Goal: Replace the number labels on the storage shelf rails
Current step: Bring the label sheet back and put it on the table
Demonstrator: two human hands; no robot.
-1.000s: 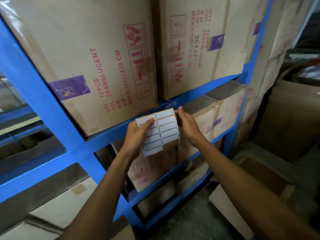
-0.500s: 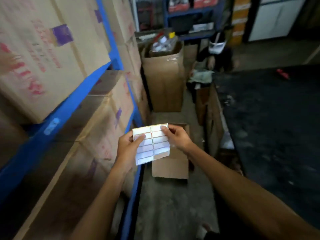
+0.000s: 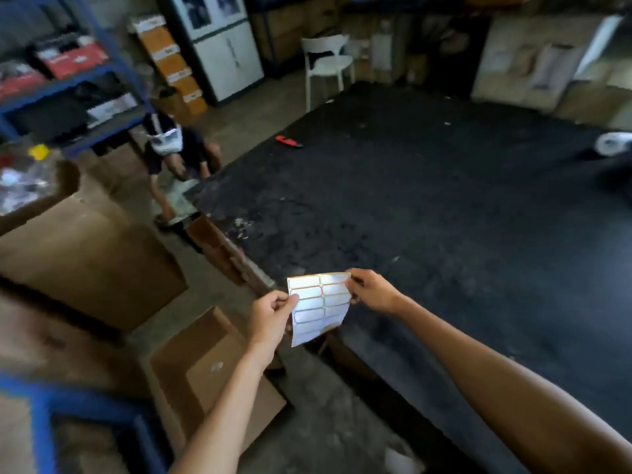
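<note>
A white sheet of blank labels (image 3: 319,307) with coloured borders hangs in front of me, over the near corner of a big black table (image 3: 444,206). My left hand (image 3: 272,313) pinches the sheet's left edge between thumb and fingers. My right hand (image 3: 371,290) pinches its upper right edge. Only a blurred corner of the blue storage shelf (image 3: 44,422) shows at the bottom left; its rails and number labels are out of view.
A person (image 3: 174,155) crouches on the floor beyond the table's left corner. Large cardboard boxes (image 3: 85,254) stand on my left, a flat open carton (image 3: 205,367) lies below my hands. A red tool (image 3: 289,141) and a white roll (image 3: 612,143) lie on the table. A white chair (image 3: 326,63) stands behind.
My view has swung right, away from the blue shelf and its boxes, to the black table. Both hands kept hold of the label sheet throughout.
</note>
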